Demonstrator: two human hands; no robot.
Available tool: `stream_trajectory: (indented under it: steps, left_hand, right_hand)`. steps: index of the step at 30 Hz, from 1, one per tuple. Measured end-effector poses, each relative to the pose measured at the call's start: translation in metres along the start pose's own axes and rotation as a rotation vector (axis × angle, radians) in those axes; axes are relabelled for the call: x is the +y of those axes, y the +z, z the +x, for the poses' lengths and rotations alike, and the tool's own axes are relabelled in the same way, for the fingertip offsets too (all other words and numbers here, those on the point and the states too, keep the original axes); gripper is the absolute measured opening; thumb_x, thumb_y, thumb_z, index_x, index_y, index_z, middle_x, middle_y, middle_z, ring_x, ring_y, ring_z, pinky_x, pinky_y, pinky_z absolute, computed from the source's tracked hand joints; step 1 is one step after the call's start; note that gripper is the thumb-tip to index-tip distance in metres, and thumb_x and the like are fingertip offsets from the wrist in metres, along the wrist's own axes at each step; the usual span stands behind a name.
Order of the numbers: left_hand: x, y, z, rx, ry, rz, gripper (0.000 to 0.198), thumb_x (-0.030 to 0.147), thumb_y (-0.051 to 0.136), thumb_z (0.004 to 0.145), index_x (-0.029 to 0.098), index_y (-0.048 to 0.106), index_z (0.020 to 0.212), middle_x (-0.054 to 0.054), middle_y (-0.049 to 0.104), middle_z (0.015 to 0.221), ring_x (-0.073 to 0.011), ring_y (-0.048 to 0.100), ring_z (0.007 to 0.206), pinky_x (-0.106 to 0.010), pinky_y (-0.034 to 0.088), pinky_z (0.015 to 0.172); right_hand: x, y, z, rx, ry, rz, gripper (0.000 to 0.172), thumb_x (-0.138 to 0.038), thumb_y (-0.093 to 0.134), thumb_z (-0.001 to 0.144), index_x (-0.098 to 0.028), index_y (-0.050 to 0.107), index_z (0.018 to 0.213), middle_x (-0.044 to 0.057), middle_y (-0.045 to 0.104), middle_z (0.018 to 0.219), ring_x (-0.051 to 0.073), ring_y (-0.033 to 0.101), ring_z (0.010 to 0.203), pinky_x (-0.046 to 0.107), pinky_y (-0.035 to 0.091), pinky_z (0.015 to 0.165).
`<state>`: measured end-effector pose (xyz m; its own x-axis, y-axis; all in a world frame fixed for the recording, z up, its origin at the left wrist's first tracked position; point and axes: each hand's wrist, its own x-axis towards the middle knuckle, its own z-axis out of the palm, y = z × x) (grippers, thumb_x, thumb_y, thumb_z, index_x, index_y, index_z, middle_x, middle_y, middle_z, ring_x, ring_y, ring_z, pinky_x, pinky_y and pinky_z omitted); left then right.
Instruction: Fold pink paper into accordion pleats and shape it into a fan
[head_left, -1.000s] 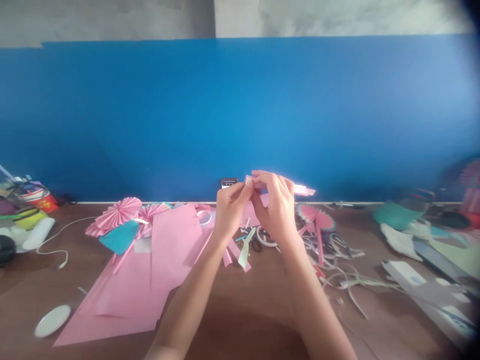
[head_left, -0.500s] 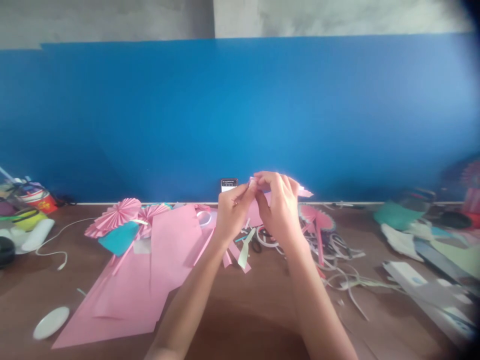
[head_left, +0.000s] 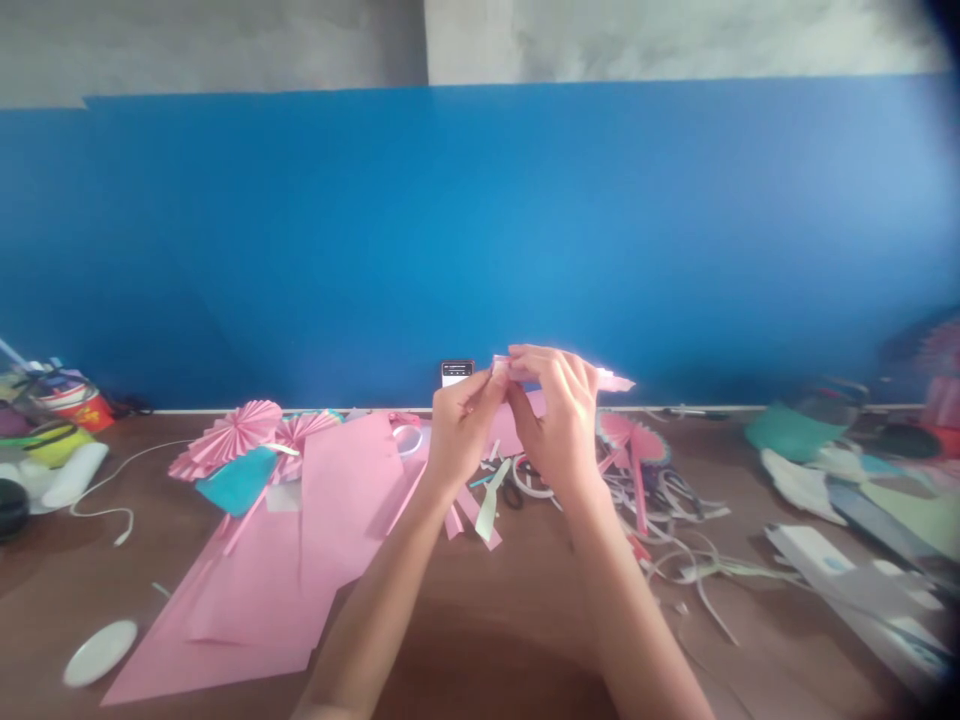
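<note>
Pinching a slim piece of folded pink paper (head_left: 616,381) between thumb and fingers of the left hand (head_left: 465,415); pinching likewise with the right hand (head_left: 559,400), close beside the left, at the same end. Raised above the brown table (head_left: 495,620), seen against the foot of a blue panel (head_left: 480,220), poking out beyond the right knuckles, hidden midway. On the screen of a phone (head_left: 457,374) at the table's back edge, partly behind the left hand: a dark band over white, lettering too small to read. On a red container (head_left: 91,412) at the back edge, far left: yellow marking, illegible. On a white box (head_left: 814,548) toward the table's right side: a bluish patch, too blurred to read. Above the panel, patchy grey wall (head_left: 225,45). Left of the hands, pleated pink fans (head_left: 244,432), a teal sheet (head_left: 238,482) and overlapping pink sheets (head_left: 352,490); nearer, a white disc (head_left: 100,653). Right of them, tangled pale strips (head_left: 705,562).
</note>
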<state>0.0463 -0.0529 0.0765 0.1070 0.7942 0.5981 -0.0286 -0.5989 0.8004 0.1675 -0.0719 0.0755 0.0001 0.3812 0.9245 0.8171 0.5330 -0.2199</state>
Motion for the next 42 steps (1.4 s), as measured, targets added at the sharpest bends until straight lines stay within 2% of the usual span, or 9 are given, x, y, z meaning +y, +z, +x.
stream_trajectory:
  steps: [3, 8, 12, 20, 28, 32, 35, 39, 42]
  left_hand:
    - [0.003, 0.000, -0.001, 0.020, -0.009, 0.003, 0.040, 0.048, 0.056, 0.093, 0.016, 0.061, 0.070, 0.001, 0.042, 0.063, -0.0107, 0.037, 0.062, -0.023, 0.031, 0.056]
    - [0.006, 0.002, -0.001, 0.034, -0.019, -0.046, 0.040, 0.048, 0.055, 0.094, 0.016, 0.062, 0.071, 0.000, 0.050, 0.067, -0.0114, 0.043, 0.066, -0.022, 0.037, 0.060]
    - [0.004, 0.004, -0.001, 0.033, -0.032, -0.039, 0.044, 0.052, 0.055, 0.092, 0.016, 0.058, 0.067, 0.001, 0.046, 0.064, -0.0115, 0.041, 0.064, -0.023, 0.034, 0.058]
    - [-0.005, 0.000, 0.001, -0.043, 0.011, 0.060, 0.042, 0.050, 0.053, 0.094, 0.016, 0.058, 0.070, 0.003, 0.039, 0.063, -0.0107, 0.035, 0.062, -0.024, 0.028, 0.056]
    - [-0.001, -0.004, 0.002, -0.021, 0.060, 0.070, 0.036, 0.046, 0.050, 0.097, 0.017, 0.062, 0.080, 0.001, 0.050, 0.070, -0.0123, 0.043, 0.067, -0.023, 0.035, 0.063]
    - [-0.002, -0.010, 0.006, 0.043, 0.075, 0.106, 0.034, 0.046, 0.049, 0.097, 0.018, 0.064, 0.085, 0.000, 0.058, 0.076, -0.0140, 0.050, 0.073, -0.023, 0.039, 0.069]
    - [-0.005, -0.015, 0.009, 0.087, 0.081, 0.149, 0.031, 0.046, 0.051, 0.096, 0.019, 0.065, 0.091, 0.000, 0.061, 0.078, -0.0139, 0.052, 0.072, -0.022, 0.039, 0.070]
    - [-0.009, -0.019, 0.012, 0.010, 0.126, 0.197, 0.030, 0.042, 0.051, 0.098, 0.018, 0.069, 0.096, -0.003, 0.068, 0.089, -0.0165, 0.060, 0.084, -0.024, 0.043, 0.078]
    - [-0.011, -0.020, 0.013, -0.040, 0.191, 0.195, 0.031, 0.039, 0.049, 0.100, 0.018, 0.072, 0.099, -0.006, 0.071, 0.100, -0.0195, 0.065, 0.096, -0.028, 0.045, 0.086]
  right_hand:
    - [-0.002, 0.001, -0.003, 0.043, 0.001, -0.046, 0.016, -0.018, 0.055, 0.094, -0.029, 0.060, 0.105, 0.005, 0.069, 0.123, 0.026, 0.061, 0.115, 0.046, 0.038, 0.099]
    - [-0.005, 0.004, -0.005, 0.096, -0.015, -0.091, 0.022, -0.015, 0.055, 0.093, -0.031, 0.062, 0.108, 0.005, 0.069, 0.124, 0.026, 0.061, 0.115, 0.045, 0.038, 0.099]
    - [-0.005, 0.005, -0.003, 0.061, -0.005, -0.078, 0.018, -0.015, 0.054, 0.092, -0.028, 0.060, 0.104, 0.006, 0.070, 0.118, 0.026, 0.061, 0.111, 0.044, 0.036, 0.098]
    - [-0.003, 0.002, 0.000, -0.054, 0.067, -0.053, 0.012, -0.015, 0.051, 0.094, -0.026, 0.053, 0.098, 0.007, 0.068, 0.120, 0.026, 0.058, 0.112, 0.045, 0.034, 0.098]
    - [-0.006, 0.000, 0.001, -0.023, 0.031, 0.016, 0.008, -0.019, 0.054, 0.095, -0.026, 0.053, 0.092, 0.004, 0.071, 0.114, 0.024, 0.063, 0.107, 0.045, 0.039, 0.096]
    - [-0.008, -0.007, 0.001, -0.060, 0.131, 0.193, 0.011, -0.023, 0.055, 0.095, -0.027, 0.055, 0.105, 0.005, 0.072, 0.110, 0.022, 0.067, 0.101, 0.042, 0.046, 0.092]
    - [-0.007, -0.011, 0.001, -0.084, 0.237, 0.331, 0.018, -0.025, 0.057, 0.093, -0.025, 0.055, 0.111, 0.004, 0.073, 0.097, 0.019, 0.069, 0.088, 0.037, 0.051, 0.083]
    - [-0.004, -0.010, 0.002, -0.163, 0.372, 0.484, 0.026, -0.029, 0.063, 0.090, -0.021, 0.058, 0.114, 0.002, 0.072, 0.088, 0.016, 0.067, 0.077, 0.031, 0.052, 0.074]
    - [-0.004, -0.009, 0.004, -0.235, 0.440, 0.536, 0.019, -0.031, 0.063, 0.089, -0.018, 0.065, 0.103, 0.002, 0.071, 0.081, 0.014, 0.065, 0.072, 0.028, 0.051, 0.068]
